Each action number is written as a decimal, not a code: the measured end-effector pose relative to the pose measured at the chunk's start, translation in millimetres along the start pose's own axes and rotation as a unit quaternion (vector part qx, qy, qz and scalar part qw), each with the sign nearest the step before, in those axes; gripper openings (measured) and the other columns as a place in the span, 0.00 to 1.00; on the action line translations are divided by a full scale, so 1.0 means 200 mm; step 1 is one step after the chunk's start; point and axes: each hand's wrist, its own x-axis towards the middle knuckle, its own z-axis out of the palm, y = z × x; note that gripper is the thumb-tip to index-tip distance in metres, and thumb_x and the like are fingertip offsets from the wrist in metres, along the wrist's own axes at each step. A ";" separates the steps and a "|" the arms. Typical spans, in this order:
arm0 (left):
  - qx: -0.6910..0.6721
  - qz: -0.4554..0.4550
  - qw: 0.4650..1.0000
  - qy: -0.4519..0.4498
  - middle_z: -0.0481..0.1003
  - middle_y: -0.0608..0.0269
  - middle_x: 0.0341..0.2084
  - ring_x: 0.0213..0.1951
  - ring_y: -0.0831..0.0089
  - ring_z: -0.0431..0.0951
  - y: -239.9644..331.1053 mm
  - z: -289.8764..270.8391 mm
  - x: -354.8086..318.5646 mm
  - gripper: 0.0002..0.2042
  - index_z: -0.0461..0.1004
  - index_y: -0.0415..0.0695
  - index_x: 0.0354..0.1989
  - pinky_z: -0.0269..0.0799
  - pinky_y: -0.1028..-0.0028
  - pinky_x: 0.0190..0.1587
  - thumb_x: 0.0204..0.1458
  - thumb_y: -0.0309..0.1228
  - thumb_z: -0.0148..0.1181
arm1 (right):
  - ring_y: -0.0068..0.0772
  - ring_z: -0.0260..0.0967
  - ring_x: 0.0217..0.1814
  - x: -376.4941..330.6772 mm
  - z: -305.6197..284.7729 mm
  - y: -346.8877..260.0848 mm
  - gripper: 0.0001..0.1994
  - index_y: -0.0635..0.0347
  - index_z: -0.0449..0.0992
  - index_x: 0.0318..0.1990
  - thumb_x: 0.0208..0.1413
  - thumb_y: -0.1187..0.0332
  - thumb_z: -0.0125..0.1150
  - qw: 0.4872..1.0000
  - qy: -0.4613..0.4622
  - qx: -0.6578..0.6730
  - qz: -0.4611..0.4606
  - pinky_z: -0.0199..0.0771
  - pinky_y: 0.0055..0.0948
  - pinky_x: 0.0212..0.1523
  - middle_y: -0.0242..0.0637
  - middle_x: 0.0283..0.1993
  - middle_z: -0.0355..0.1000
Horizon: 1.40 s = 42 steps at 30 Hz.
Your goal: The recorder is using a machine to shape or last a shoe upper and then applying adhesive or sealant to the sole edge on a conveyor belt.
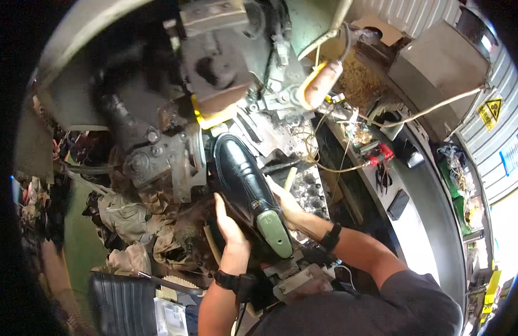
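A black leather shoe [239, 173] is mounted on a green shoe last [274, 232], its toe pointing away from me toward the machine [214, 67]. My left hand [231, 227] lies along the shoe's left side, thumb up, with its other fingers mostly hidden under the shoe. From the right, my right hand [285, 203] grips the shoe near the heel end, its fingertips partly out of sight behind the upper. The toe is close to a yellow-edged machine part [214, 119], and I cannot tell whether they touch.
An orange-and-white lamp [322, 84] shines beside the machine, with loose cables around it. Bundled cloth [130, 215] and a black padded chair [123, 302] are at the left. A phone [399, 204], dark glasses and a red object [380, 154] lie on the right-hand bench [410, 246].
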 end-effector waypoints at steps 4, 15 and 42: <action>-0.012 -0.031 0.999 -0.011 0.74 0.58 0.53 0.50 0.63 0.75 -0.01 -0.06 0.04 0.25 0.70 0.42 0.58 0.70 0.64 0.56 0.66 0.49 0.42 | 0.29 0.66 0.60 0.05 -0.08 0.03 0.25 0.60 0.60 0.68 0.65 0.65 0.52 0.994 -0.033 0.050 -0.089 0.64 0.32 0.63 0.34 0.63 0.68; 0.005 -0.019 1.000 0.025 0.76 0.56 0.50 0.48 0.61 0.77 -0.06 -0.08 -0.03 0.23 0.72 0.39 0.55 0.72 0.63 0.55 0.65 0.45 0.41 | 0.21 0.70 0.49 -0.04 -0.04 0.01 0.21 0.64 0.71 0.61 0.59 0.74 0.62 0.988 0.105 -0.002 -0.116 0.74 0.22 0.51 0.36 0.56 0.73; 0.083 -0.034 0.992 0.086 0.79 0.57 0.43 0.43 0.62 0.79 0.03 -0.06 0.00 0.21 0.75 0.41 0.48 0.74 0.64 0.49 0.63 0.41 0.38 | 0.29 0.75 0.48 -0.02 0.03 0.02 0.16 0.69 0.74 0.55 0.60 0.75 0.55 0.988 0.119 0.088 -0.042 0.77 0.30 0.52 0.41 0.53 0.76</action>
